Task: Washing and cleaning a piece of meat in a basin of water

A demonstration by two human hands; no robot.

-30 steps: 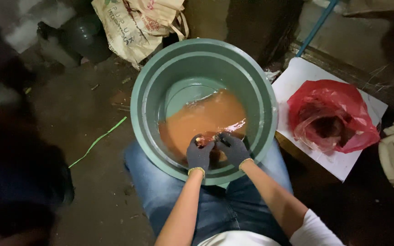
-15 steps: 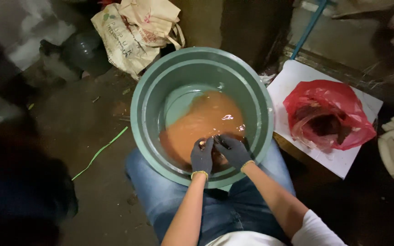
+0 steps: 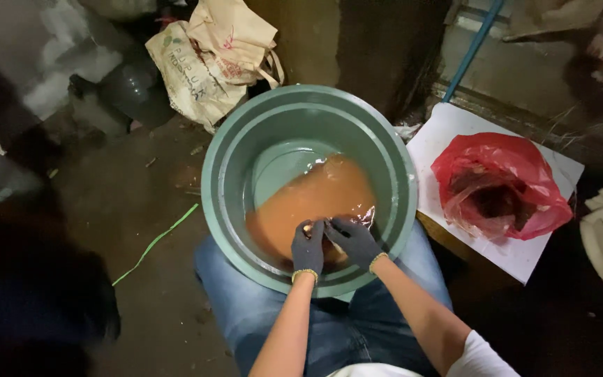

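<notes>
While I sit with the large round green plastic basin (image 3: 246,139) resting on my jeans-clad knees (image 3: 232,307), it holds a pool of murky orange-brown water (image 3: 315,202) gathered toward the side nearest me, leaving a patch of bare green bottom at the far left. Both of my hands wear dark grey knit gloves with yellowish cuffs. My left hand (image 3: 308,248) and right hand (image 3: 352,240) are pressed together at the water's near edge, fingertips meeting over something small and pale; I cannot tell what it is, or whether my fingers truly pinch it. A glossy wet film glints just right of my right hand.

To my right, a red plastic bag (image 3: 500,185) lies open on a white board (image 3: 448,132), something dark inside it. Beyond the basin sits a crumpled beige sack (image 3: 211,63).

Compared with a moment ago, the glint on the water has moved nearer my right hand, and my hands have stayed joined in the same spot.
</notes>
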